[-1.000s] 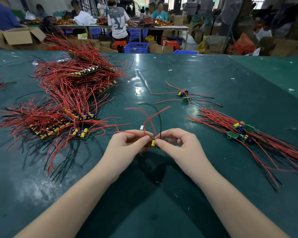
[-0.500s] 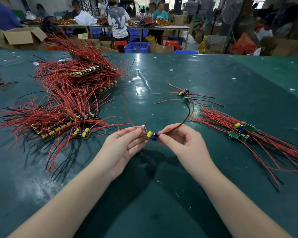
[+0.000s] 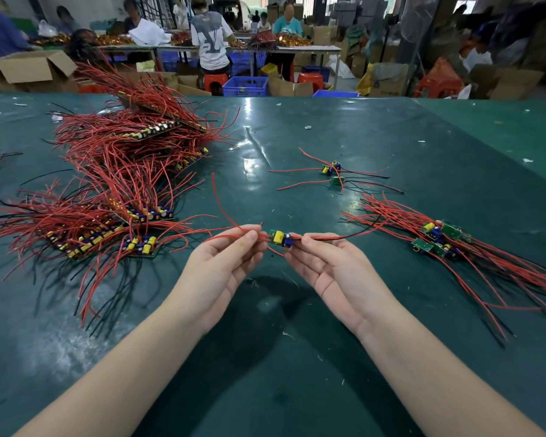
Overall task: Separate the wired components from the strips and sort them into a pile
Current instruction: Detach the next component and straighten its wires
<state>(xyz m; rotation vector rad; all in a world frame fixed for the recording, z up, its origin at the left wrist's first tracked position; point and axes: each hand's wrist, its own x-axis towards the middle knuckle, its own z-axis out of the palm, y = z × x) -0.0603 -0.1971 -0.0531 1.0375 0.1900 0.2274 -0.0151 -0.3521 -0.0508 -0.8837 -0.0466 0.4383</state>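
Note:
A single small green board with a yellow part and a blue part [image 3: 280, 238] hangs between my hands above the green table [image 3: 297, 357]. My left hand [image 3: 221, 266], palm up, pinches its red wires on the left side. My right hand [image 3: 325, 263], also palm up, pinches the red and black wires on the right. Strips of joined boards with many red and black wires [image 3: 108, 197] lie heaped at the left. A pile of separated boards [image 3: 438, 238] lies at the right, wires trailing toward the near right.
Two loose wired boards [image 3: 333, 173] lie further back in the middle. Small scraps dot the table. Beyond the far edge are a blue crate [image 3: 245, 86], cardboard boxes [image 3: 29, 70] and several people working at other tables.
My hands have drawn apart and turned palm up. The wires, bent upward in loops before, now stretch out sideways, and the board sits exposed between the fingertips.

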